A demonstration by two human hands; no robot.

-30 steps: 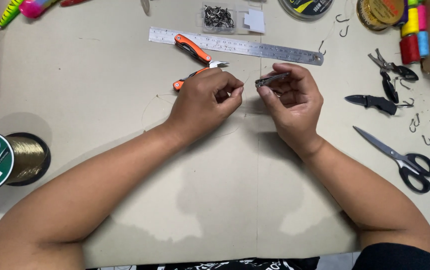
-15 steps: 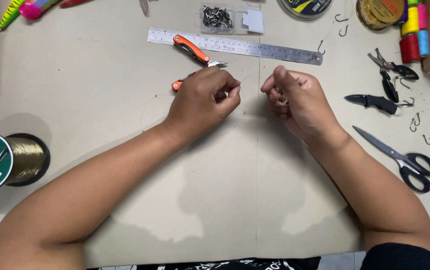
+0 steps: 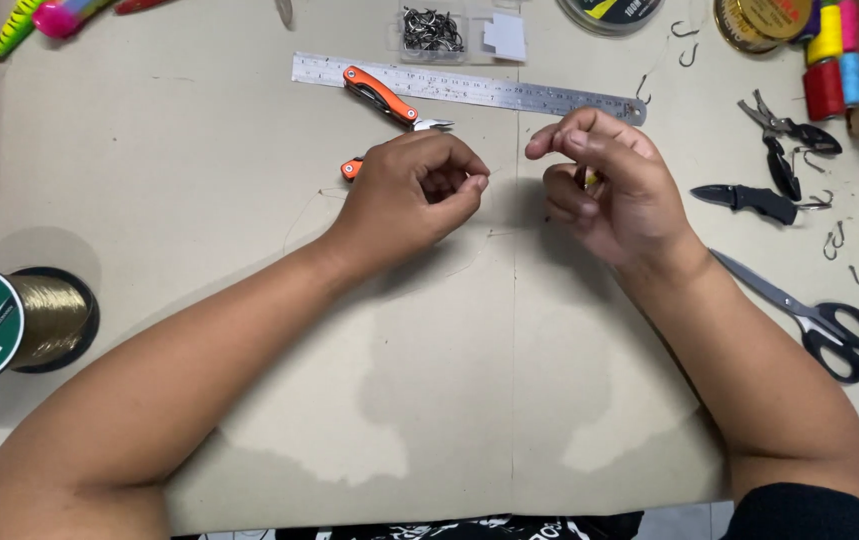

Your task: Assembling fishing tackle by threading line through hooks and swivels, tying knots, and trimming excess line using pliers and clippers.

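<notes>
Pale cardboard surface (image 3: pixel 199 150) lies under my hands. My left hand (image 3: pixel 404 195) pinches thin line (image 3: pixel 509 231) in a narrow grip; my right hand (image 3: pixel 609 190) curls loosely, its grip unclear, near orange pliers (image 3: pixel 384 98).

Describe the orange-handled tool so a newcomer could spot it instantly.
Find the long steel ruler lying across the top of the table. The orange-handled pliers lie slanted over its left part, just above the left hand. They are the only orange tool; the other pliers are black.
</notes>
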